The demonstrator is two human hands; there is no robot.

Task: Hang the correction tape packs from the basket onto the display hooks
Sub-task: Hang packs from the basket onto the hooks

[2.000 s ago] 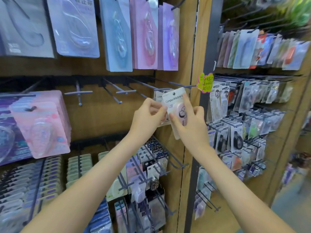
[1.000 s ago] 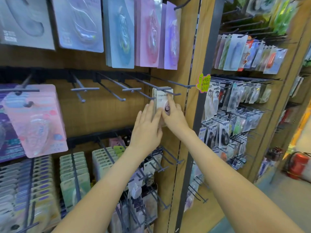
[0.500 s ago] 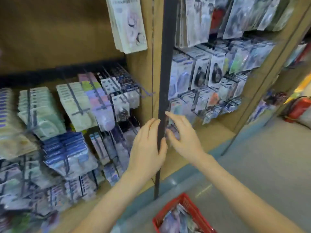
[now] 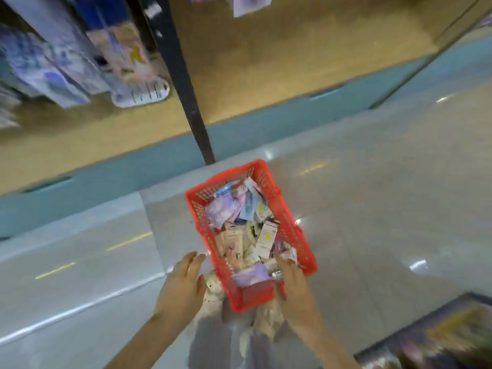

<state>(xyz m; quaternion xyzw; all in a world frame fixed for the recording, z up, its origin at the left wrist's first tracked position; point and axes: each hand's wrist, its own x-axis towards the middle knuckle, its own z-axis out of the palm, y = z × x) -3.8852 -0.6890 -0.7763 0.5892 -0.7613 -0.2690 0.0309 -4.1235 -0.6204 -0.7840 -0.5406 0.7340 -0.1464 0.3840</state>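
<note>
Correction tape packs in the basket lie just ahead of the right hand, nearer than the left hand; both spread, seemingly empty.

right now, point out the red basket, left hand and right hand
red basket (image 4: 295, 235): head view, right mesh wall
left hand (image 4: 183, 286): head view, back of hand
right hand (image 4: 295, 288): head view, back of hand

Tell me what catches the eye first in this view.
A bright red basket heaped with correction tape packs sits on the pale floor at centre. Both hands flank its near end: the left hand open beside it, the right hand over its right corner. Blurred hanging stock fills the upper left.
</note>
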